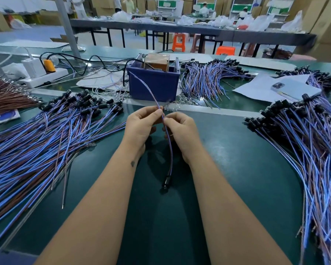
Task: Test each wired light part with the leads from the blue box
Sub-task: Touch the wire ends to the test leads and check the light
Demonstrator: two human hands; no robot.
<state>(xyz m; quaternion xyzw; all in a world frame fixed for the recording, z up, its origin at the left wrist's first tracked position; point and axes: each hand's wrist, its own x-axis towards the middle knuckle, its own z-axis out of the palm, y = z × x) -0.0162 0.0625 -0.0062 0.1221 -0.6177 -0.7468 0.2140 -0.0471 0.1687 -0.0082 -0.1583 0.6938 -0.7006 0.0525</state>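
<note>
Here, from the head view, item by item.

Left hand: raised above the green table, fingers curled in, thumb and forefinger pinched on a thin lead that arcs up and back to the blue box.

Right hand: close beside the left, almost touching it, fingers closed in a pinch on the wire end of one wired light part. Where lead and wire meet is hidden between the fingertips; whether they touch I cannot tell.

Wired light part: blue and brown wires hang down from the pinch between the two forearms, ending in a small black holder at or just above the table.

Blue box: stands upright at the far edge of the work area, straight ahead of the hands, with a brownish block inside it.

Left pile: many like parts fanned on the table, black heads toward the box.

Right pile: a second heap, wires trailing toward the near edge.

Far pile: a third bundle just right of the box.

Power strip: white, to the left of the box, a yellow plug in it.

Phone: pale, lying on white paper at right.
</note>
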